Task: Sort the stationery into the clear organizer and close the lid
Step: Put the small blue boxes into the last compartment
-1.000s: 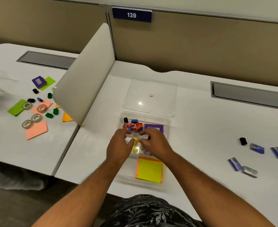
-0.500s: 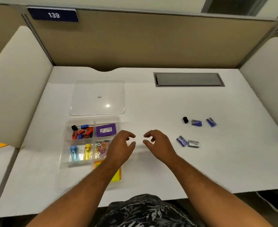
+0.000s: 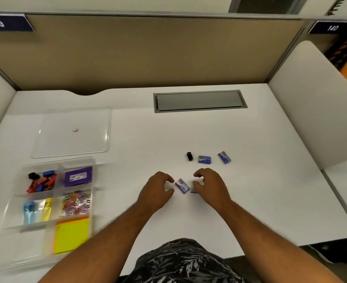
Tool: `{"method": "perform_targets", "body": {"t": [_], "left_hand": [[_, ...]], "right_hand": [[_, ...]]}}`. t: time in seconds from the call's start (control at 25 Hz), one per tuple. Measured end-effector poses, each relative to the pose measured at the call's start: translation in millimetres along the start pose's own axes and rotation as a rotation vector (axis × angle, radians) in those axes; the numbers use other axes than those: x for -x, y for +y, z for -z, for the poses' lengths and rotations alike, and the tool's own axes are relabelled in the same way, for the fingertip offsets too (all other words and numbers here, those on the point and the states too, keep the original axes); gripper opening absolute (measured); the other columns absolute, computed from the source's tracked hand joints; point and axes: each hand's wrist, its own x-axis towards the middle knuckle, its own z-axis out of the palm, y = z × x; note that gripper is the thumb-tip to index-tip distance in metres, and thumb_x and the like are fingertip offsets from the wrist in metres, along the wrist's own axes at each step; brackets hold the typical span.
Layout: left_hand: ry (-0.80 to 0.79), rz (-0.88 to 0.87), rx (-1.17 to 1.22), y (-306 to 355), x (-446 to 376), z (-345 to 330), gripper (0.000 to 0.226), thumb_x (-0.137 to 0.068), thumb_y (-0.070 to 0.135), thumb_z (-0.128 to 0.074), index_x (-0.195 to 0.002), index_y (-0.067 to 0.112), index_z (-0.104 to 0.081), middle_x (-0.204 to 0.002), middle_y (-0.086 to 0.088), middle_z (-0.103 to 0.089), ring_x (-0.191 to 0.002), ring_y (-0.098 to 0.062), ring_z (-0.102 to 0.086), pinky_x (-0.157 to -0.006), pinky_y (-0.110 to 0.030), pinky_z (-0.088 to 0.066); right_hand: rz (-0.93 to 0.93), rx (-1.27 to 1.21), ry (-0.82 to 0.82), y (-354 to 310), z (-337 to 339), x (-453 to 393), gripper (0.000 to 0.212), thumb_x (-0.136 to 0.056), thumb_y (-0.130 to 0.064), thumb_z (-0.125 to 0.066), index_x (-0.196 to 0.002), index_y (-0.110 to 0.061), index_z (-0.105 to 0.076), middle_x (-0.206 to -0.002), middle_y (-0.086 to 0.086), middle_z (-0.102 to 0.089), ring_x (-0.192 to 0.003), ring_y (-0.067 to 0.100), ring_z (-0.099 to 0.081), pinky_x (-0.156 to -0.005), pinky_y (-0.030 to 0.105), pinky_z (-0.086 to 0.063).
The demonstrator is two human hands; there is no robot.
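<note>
Both hands curled, empty: left hand (image 3: pixel 157 187) at nine o'clock of the blue box (image 3: pixel 182 185), right hand (image 3: pixel 210 183) half-hiding a grey box (image 3: pixel 193 189).

We see a white tabletop (image 3: pixel 250 190), blue staple boxes (image 3: pixel 204 159), and one small black clip (image 3: pixel 189 156). In the clear organizer (image 3: pixel 15 203) we note red, blue and black clips (image 3: pixel 42 181), a purple box (image 3: pixel 78 177), multicoloured paper clips (image 3: pixel 77 203), and yellow sticky notes (image 3: pixel 71 234) edged in orange.
</note>
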Motion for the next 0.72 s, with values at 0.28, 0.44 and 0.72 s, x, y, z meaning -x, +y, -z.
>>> {"method": "perform_targets", "body": {"t": [0.28, 0.44, 0.72], "left_hand": [[0.052, 0.09, -0.035, 42.9, -43.2, -45.5, 0.035, -0.077, 0.021, -0.077, -0.11, 0.026, -0.067, -0.119, 0.009, -0.059, -0.112, -0.016, -0.055, -0.087, -0.036, -0.052], [0.051, 0.199, -0.029, 51.0, -55.0, -48.5, 0.065, -0.063, 0.032, -0.084, -0.124, 0.029, -0.059, -0.126, 0.014, -0.052, -0.117, -0.014, -0.049, -0.088, -0.037, -0.053], [-0.056, 0.111, -0.122, 31.1, -40.1, -43.5, 0.091, -0.061, 0.037, -0.091, -0.141, 0.031, -0.047, -0.132, 0.015, -0.05, -0.119, -0.007, -0.048, -0.1, -0.031, -0.048]], "right_hand": [[0.046, 0.103, -0.004, 54.9, 46.1, -49.4, 0.034, -0.091, -0.025, -0.075, -0.123, -0.024, -0.066, -0.135, 0.0, -0.062, -0.132, 0.025, -0.052, -0.099, 0.04, -0.052], [0.115, 0.276, 0.026, 61.5, 62.7, -75.6, 0.043, -0.087, -0.024, -0.074, -0.129, -0.028, -0.064, -0.14, -0.002, -0.053, -0.128, 0.027, -0.051, -0.093, 0.043, -0.051], [0.094, 0.321, -0.145, 69.0, 52.3, -91.0, 0.067, -0.086, -0.049, -0.076, -0.147, -0.043, -0.049, -0.159, 0.0, -0.034, -0.142, 0.026, -0.036, -0.105, 0.05, -0.048]]}}
